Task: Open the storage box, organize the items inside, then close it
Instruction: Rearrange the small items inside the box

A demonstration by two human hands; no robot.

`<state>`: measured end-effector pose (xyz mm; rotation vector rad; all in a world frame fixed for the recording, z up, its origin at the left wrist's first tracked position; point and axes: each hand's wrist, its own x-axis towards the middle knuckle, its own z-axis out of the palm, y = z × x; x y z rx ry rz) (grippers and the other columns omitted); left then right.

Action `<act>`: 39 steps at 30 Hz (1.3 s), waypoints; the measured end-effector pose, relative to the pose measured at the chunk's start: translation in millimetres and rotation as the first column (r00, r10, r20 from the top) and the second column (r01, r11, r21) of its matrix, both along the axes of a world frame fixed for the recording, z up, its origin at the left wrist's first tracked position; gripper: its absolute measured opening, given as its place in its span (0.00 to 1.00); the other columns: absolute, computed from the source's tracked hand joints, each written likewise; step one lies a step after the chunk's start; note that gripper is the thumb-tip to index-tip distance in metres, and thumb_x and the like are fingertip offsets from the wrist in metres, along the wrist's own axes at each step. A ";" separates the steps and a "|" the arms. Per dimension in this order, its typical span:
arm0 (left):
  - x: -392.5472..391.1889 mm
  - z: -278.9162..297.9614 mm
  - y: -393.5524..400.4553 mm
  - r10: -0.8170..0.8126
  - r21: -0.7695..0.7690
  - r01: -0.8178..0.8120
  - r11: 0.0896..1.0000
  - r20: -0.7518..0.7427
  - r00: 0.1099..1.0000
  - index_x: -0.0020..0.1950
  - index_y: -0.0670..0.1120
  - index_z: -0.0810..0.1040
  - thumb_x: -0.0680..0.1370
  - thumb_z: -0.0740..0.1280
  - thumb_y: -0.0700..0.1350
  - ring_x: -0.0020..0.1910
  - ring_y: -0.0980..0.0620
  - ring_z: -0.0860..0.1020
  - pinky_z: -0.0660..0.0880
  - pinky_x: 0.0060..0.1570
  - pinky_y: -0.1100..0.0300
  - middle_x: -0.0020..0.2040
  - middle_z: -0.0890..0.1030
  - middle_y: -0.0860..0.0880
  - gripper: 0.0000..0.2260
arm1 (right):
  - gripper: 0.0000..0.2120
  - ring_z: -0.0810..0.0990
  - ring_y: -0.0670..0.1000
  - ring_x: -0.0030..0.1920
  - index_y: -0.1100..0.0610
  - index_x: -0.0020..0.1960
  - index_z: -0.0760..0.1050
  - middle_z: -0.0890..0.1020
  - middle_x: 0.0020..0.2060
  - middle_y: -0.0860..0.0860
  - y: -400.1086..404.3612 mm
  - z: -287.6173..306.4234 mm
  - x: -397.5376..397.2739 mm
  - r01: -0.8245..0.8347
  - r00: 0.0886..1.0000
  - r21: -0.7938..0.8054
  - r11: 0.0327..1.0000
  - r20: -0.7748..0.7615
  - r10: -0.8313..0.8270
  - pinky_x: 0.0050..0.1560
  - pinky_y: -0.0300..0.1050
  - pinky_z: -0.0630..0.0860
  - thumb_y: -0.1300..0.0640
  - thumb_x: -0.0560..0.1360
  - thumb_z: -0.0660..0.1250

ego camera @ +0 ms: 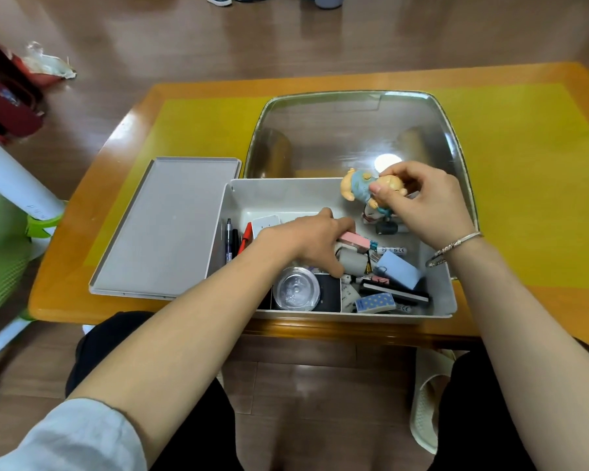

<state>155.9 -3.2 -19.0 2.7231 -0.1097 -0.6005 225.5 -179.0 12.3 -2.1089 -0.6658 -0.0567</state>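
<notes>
While lid [165, 227] lies left of storage box [437, 294]: right hand [422, 202] grip pinching figurine [361, 188], left hand [308, 241] grip around pink eraser [354, 242].

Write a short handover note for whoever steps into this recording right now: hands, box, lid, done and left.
Left hand: reaching into the storage box, fingers on a pink block.
Right hand: pinching a small figurine above the box's far right corner.
Lid: off, lying upside down on the table to the left of the box.
Done: box opened.
Left: the contents, including pens, a round clear case and a blue pad, are jumbled; sort them, place the figurine, refit the lid.
</notes>
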 end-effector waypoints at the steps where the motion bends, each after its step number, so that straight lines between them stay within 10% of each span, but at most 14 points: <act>1: -3.7 1.8 0.7 0.014 -0.018 -0.014 1.000 0.024 1.000 0.58 0.52 0.67 0.63 0.73 0.54 0.41 0.48 0.75 0.72 0.36 0.56 0.50 0.67 0.49 0.27 | 0.07 0.77 0.39 0.37 0.46 0.44 0.77 0.79 0.36 0.40 -0.3 0.3 0.5 0.002 1.000 0.012 1.000 -0.002 -0.002 0.36 0.26 0.71 0.45 0.70 0.71; 8: -29.2 19.7 -26.7 0.038 -0.144 -0.011 0.990 0.182 0.983 0.62 0.54 0.66 0.65 0.70 0.58 0.46 0.49 0.75 0.73 0.43 0.55 0.52 0.72 0.51 0.28 | 0.08 0.75 0.38 0.34 0.49 0.45 0.78 0.81 0.38 0.46 -2.6 1.9 5.5 0.037 0.999 0.115 0.993 -0.026 -0.035 0.35 0.26 0.69 0.47 0.70 0.72; 16: -33.5 32.7 -17.8 -0.179 -0.108 0.158 0.982 -0.227 0.957 0.73 0.66 0.57 0.72 0.57 0.71 0.73 0.49 0.59 0.55 0.70 0.47 0.73 0.66 0.54 0.31 | 0.07 0.75 0.34 0.34 0.49 0.45 0.78 0.81 0.38 0.46 -3.8 1.9 5.4 0.044 0.998 0.106 0.993 -0.039 -0.040 0.35 0.25 0.69 0.48 0.70 0.72; 20: -15.5 32.4 -3.7 0.052 -0.234 -0.062 0.970 -0.049 0.997 0.64 0.51 0.75 0.76 0.65 0.58 0.62 0.50 0.73 0.70 0.61 0.54 0.61 0.76 0.51 0.19 | 0.07 0.76 0.39 0.37 0.48 0.46 0.78 0.81 0.40 0.47 -5.2 4.2 5.5 0.045 0.998 0.108 0.993 -0.048 -0.040 0.37 0.28 0.72 0.47 0.70 0.71; 25: 2.9 10.2 -20.9 0.083 -0.072 -0.098 0.993 -0.192 0.978 0.78 0.51 0.52 0.73 0.58 0.70 0.73 0.45 0.60 0.61 0.69 0.51 0.77 0.57 0.47 0.40 | 0.07 0.76 0.39 0.37 0.49 0.46 0.77 0.81 0.40 0.47 -4.2 4.7 3.8 0.033 0.999 0.088 0.996 -0.031 -0.030 0.37 0.27 0.72 0.47 0.71 0.71; 39: -18.8 4.3 -40.6 -0.093 -0.024 0.090 0.996 -0.293 0.952 0.78 0.54 0.49 0.68 0.48 0.78 0.74 0.45 0.55 0.58 0.66 0.44 0.78 0.54 0.51 0.45 | 0.07 0.76 0.37 0.37 0.49 0.47 0.77 0.80 0.39 0.46 -2.5 5.7 3.4 0.016 1.000 0.049 0.999 -0.010 -0.016 0.35 0.23 0.70 0.48 0.72 0.70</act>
